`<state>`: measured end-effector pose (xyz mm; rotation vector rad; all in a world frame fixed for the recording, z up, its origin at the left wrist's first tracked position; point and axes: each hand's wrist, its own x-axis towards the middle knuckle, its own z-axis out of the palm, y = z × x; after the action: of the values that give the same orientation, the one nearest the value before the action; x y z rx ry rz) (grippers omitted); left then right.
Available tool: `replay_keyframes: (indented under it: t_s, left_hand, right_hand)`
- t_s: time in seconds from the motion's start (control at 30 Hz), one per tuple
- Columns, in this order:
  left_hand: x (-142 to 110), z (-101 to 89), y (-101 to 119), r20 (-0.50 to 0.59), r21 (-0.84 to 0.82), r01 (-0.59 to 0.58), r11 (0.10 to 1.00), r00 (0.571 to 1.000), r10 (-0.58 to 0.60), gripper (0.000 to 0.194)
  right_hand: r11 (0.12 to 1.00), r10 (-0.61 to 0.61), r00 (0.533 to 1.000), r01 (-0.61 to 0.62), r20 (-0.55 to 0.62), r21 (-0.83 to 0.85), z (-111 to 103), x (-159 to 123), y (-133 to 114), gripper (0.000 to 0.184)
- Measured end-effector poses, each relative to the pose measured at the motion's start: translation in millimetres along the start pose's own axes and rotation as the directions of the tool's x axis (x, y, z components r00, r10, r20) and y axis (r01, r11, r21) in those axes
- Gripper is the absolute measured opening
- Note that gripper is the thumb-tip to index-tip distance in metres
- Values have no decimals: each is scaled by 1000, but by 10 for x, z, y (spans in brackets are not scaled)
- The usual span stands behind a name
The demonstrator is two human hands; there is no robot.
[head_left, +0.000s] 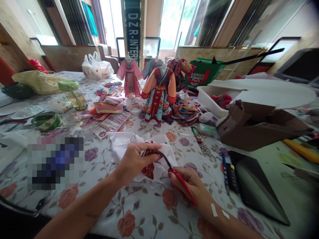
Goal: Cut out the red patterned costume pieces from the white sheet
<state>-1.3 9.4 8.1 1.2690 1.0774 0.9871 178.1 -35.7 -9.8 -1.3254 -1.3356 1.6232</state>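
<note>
My left hand is closed, thumb and fingers pinching a red patterned cloth piece with dark edging. Under that piece lies crumpled white cloth on the table. From the right, my right hand is wrapped round red-handled scissors. Their dark, narrow, curved end reaches up to the cloth by my left fingertips. My fingers partly cover the handles, so how far they are spread cannot be made out.
Small dressed forms stand behind the cloth, with fabric scraps around them. On the right are a cardboard box, a black tablet and a blue pencil. Green tape and a lidded jar sit left.
</note>
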Motion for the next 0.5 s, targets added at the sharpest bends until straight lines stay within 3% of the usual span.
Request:
replay_keyframes:
  t_s: [0.5]
  left_hand:
    - [0, -2, -2, 14, 2, -4, 1000, 1000, 3, 29]
  right_hand:
    - [1000, 15, 1000, -15, -6, -13, -2, -7, -6, 55]
